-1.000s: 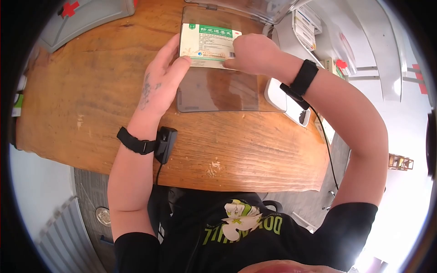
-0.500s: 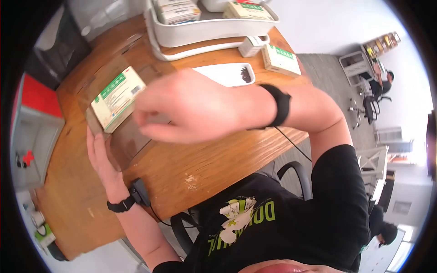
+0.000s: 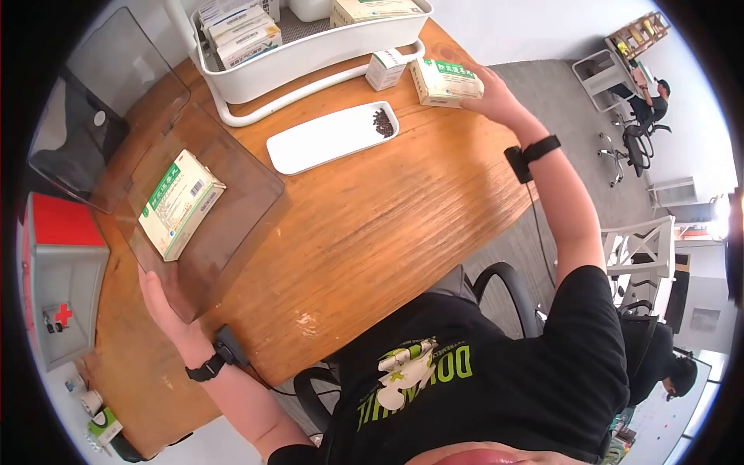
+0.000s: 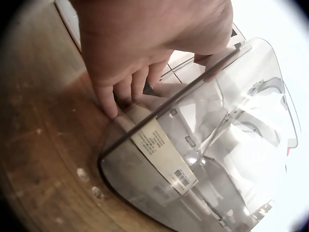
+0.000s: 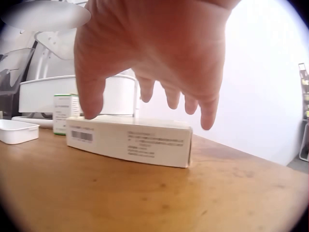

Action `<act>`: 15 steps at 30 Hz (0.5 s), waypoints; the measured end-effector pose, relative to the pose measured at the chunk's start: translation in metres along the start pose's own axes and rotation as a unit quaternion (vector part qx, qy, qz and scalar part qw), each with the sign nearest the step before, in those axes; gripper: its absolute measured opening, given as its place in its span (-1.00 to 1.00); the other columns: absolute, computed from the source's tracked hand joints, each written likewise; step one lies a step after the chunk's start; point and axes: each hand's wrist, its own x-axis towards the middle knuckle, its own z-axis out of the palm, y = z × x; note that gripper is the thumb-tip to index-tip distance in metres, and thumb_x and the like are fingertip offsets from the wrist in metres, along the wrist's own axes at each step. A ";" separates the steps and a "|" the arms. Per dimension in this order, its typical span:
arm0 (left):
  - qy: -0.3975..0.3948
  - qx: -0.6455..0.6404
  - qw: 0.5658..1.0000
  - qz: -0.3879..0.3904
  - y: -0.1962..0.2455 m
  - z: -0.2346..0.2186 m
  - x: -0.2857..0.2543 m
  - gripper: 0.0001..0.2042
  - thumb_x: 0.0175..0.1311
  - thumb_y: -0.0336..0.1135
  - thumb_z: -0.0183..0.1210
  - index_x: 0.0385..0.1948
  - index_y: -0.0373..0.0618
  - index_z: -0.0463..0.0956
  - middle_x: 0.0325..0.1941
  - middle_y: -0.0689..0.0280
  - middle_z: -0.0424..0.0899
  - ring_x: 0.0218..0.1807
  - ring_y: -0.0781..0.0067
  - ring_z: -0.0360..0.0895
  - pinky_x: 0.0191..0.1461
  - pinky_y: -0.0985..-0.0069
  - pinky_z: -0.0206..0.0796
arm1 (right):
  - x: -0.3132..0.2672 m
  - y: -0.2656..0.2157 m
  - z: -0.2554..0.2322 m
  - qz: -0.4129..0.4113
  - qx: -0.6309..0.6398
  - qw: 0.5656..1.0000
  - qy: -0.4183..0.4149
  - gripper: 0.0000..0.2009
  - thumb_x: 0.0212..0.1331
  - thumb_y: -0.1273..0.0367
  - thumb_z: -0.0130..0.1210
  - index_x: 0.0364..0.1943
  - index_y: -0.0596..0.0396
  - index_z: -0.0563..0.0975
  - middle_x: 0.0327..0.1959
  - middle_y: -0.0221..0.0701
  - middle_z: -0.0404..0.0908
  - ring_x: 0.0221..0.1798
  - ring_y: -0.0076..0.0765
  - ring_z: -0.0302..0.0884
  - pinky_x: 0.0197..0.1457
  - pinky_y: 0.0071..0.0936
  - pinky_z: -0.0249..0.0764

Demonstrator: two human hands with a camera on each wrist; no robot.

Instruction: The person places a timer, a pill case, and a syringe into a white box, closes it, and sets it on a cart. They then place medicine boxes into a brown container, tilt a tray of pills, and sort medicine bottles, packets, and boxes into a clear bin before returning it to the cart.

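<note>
My right hand is at a cream-and-green medicine box near the table's right end. In the right wrist view its fingers are spread above the box, the thumb tip right at the top edge. A second, similar medicine box lies in a smoky see-through plastic case whose lid stands raised. My left hand is at the case's near left side. In the left wrist view its fingers extend beside the case wall, close to the medicine box.
A white basket with several medicine boxes stands at the back. A small white box sits before it. The white tray has dark pellets at one end. A grey-and-red case stands far left. Two people are in the room at right.
My right hand has left the medicine box in the plastic case and moved right to the other medicine box. The left hand has slid down to the case's side. The head view has turned.
</note>
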 end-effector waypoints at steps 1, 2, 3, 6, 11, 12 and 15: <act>-0.004 0.000 1.000 0.003 0.000 0.000 0.000 -0.42 0.53 -0.15 -0.09 0.49 -0.28 0.15 0.48 0.13 0.34 0.47 0.22 0.29 0.52 0.18 0.11 | 0.006 0.006 -0.001 0.005 -0.012 1.000 -0.022 -0.09 -0.09 0.13 0.42 0.46 -0.03 0.29 0.50 -0.02 0.23 0.56 0.11 0.12 0.57 -0.08 0.19; -0.007 -0.001 1.000 0.005 -0.001 0.000 0.000 -0.41 0.53 -0.14 -0.08 0.49 -0.28 0.15 0.48 0.13 0.34 0.48 0.23 0.29 0.52 0.17 0.11 | 0.013 0.011 -0.001 0.009 -0.025 0.999 -0.044 -0.02 -0.13 0.11 0.44 0.49 -0.04 0.23 0.52 -0.04 0.19 0.58 0.10 0.09 0.58 -0.07 0.18; -0.008 -0.001 1.000 0.004 -0.003 -0.002 0.000 -0.41 0.54 -0.13 -0.08 0.49 -0.28 0.15 0.49 0.13 0.33 0.49 0.22 0.27 0.53 0.18 0.09 | 0.019 0.015 0.000 0.011 -0.039 0.997 -0.066 0.05 -0.16 0.09 0.46 0.53 -0.06 0.17 0.55 -0.05 0.14 0.59 0.10 0.06 0.58 -0.06 0.17; -0.002 0.001 1.000 0.005 -0.004 -0.006 0.002 -0.41 0.54 -0.12 -0.08 0.49 -0.27 0.15 0.50 0.14 0.33 0.50 0.23 0.26 0.54 0.21 0.07 | 0.040 0.028 0.006 -0.033 -0.044 0.990 -0.132 0.12 -0.20 0.11 0.48 0.56 -0.08 0.10 0.57 -0.08 0.09 0.60 0.07 0.04 0.59 -0.07 0.16; 0.001 0.005 1.000 0.004 -0.001 0.001 -0.001 -0.41 0.53 -0.12 -0.07 0.48 -0.27 0.16 0.47 0.16 0.35 0.48 0.27 0.29 0.50 0.21 0.11 | 0.024 -0.002 -0.013 -0.018 -0.079 0.984 -0.155 0.11 -0.23 0.23 0.46 0.56 -0.07 0.10 0.56 -0.06 0.10 0.56 0.09 0.13 0.51 -0.14 0.31; -0.003 0.009 1.000 0.005 -0.002 0.000 0.000 -0.41 0.53 -0.12 -0.07 0.48 -0.27 0.16 0.47 0.16 0.35 0.48 0.27 0.29 0.51 0.21 0.11 | 0.019 -0.001 -0.015 -0.021 -0.067 0.985 -0.157 0.10 -0.23 0.25 0.45 0.56 -0.07 0.10 0.56 -0.06 0.11 0.55 0.09 0.16 0.49 -0.15 0.34; -0.015 0.011 1.000 0.007 -0.006 -0.007 0.003 -0.41 0.53 -0.13 -0.07 0.48 -0.27 0.16 0.48 0.16 0.35 0.48 0.27 0.28 0.51 0.21 0.10 | -0.010 -0.021 -0.029 0.039 -0.053 0.978 -0.197 0.06 -0.19 0.35 0.38 0.55 -0.07 0.10 0.55 -0.06 0.12 0.55 0.11 0.17 0.53 -0.15 0.30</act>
